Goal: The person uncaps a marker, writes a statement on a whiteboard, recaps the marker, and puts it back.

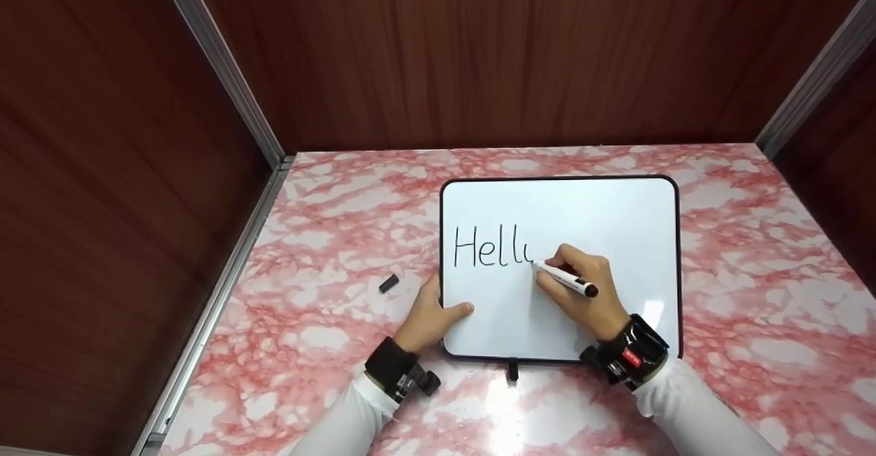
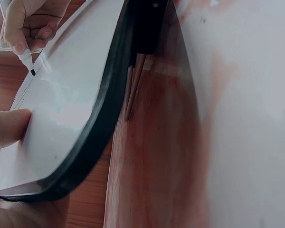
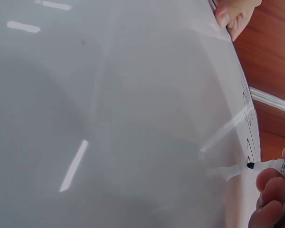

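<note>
A whiteboard (image 1: pixel 582 209) with a black rim bears the handwritten letters "Hell" (image 1: pixel 484 246) and the start of a further curved stroke. My right hand (image 1: pixel 590 302) pinches a white marker (image 1: pixel 567 276) with a black end, its dark tip (image 3: pixel 250 166) at that stroke in the right wrist view. At the board's left edge, my left hand (image 1: pixel 432 318) grips the rim, the thumb (image 2: pixel 9 128) on the white face and the other fingers mostly hidden under the board. A black marker cap (image 1: pixel 389 283) lies on the table, left of the board and apart from both hands.
The table (image 1: pixel 308 381) has a red and white marbled top. Dark wood panels (image 1: pixel 479 59) stand behind it and at both sides, with metal strips (image 1: pixel 226 66) at the corners. A small black piece (image 1: pixel 513 371) sticks out below the board's near edge.
</note>
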Available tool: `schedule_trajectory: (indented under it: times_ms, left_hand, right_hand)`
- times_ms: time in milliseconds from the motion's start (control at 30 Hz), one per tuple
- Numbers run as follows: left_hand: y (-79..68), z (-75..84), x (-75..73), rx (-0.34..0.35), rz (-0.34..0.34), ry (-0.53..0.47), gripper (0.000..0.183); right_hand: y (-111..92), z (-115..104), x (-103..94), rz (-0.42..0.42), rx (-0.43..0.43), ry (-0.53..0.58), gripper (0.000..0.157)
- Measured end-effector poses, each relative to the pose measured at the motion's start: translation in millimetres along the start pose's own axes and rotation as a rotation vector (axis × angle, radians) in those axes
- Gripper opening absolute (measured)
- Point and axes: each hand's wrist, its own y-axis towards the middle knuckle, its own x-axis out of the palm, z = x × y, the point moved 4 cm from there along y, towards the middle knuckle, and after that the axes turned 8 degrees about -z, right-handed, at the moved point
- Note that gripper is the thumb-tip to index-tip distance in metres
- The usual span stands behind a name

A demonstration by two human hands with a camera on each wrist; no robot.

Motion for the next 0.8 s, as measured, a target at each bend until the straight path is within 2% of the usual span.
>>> schedule_trajectory:
  times_ms: [367, 800]
  left_hand:
    - [0.5, -2.3, -0.7, -0.017, -0.005, 0.014, 0.063]
    - [-0.1, -0.5, -0.5, -0.020, 0.007, 0.027, 0.066]
  right_hand:
    - [5.3, 0.7, -4.9, 0.032, -0.024, -0.017, 0.021]
    - [13.9, 3.7, -5.0, 0.054, -0.024, -0.033, 0.016]
